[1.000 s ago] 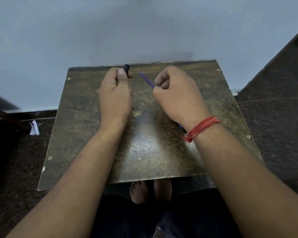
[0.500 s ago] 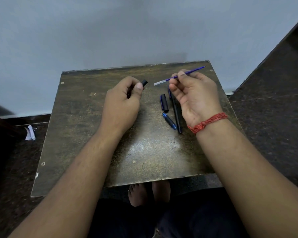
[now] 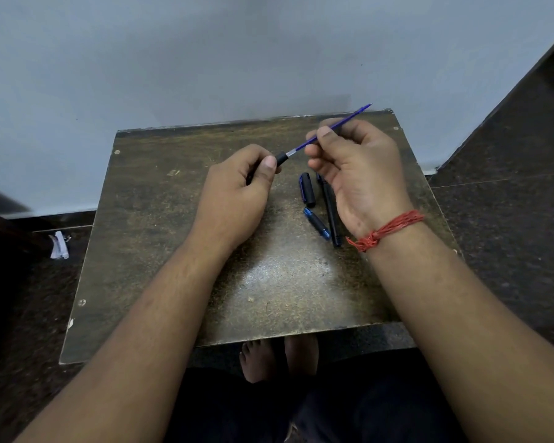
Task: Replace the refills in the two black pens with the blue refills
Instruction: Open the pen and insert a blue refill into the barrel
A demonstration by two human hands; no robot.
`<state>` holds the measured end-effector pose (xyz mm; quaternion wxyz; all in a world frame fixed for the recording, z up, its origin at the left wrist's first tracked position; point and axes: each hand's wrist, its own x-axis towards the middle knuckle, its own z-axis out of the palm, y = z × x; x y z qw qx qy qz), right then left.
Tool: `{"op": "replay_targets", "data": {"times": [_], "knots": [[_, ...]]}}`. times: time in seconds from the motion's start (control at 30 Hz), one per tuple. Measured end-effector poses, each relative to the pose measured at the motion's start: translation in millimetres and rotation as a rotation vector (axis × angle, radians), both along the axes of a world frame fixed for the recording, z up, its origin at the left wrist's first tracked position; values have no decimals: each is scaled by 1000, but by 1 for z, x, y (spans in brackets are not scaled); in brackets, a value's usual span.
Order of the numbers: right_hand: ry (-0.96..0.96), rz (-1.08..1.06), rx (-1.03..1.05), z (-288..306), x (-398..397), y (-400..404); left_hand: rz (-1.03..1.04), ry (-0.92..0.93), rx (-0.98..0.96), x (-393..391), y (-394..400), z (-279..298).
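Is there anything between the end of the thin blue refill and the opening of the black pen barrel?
Nothing visible. The right hand pinches the thin blue refill, whose pale end meets the open mouth of the black pen barrel, which the left hand grips.

The left hand [image 3: 237,190] hides most of the black pen barrel [image 3: 281,158]; the right hand [image 3: 359,174] covers the second black pen's [image 3: 331,212] upper end.

Plain home corner; low worn table [image 3: 160,251], dark stone floor [image 3: 509,225], painted wall [image 3: 205,59], bare feet [image 3: 279,359]
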<state>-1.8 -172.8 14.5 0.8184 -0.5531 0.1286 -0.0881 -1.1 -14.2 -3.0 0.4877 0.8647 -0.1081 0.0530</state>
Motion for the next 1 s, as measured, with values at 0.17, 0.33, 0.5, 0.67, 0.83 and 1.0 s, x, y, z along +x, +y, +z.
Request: {"op": "replay_targets", "data": {"times": [0.17, 0.33, 0.5, 0.67, 0.83, 1.0], "knots": [[14, 169, -260, -5, -2, 6, -32, 11, -26, -2, -2, 1], [2, 53, -273, -3, -1, -1, -29, 17, -48, -2, -2, 1], [-16, 22, -295, -3, -1, -2, -46, 19, -42, -3, -4, 2], [4, 44, -360, -4, -1, -1, -35, 20, -38, -3, -3, 0], [43, 16, -1031, 12, -8, -17, 17, 18, -61, 0, -2, -1], [221, 390, -1681, 30, -25, -13, 70, 26, -90, 2, 0, -1]]}}
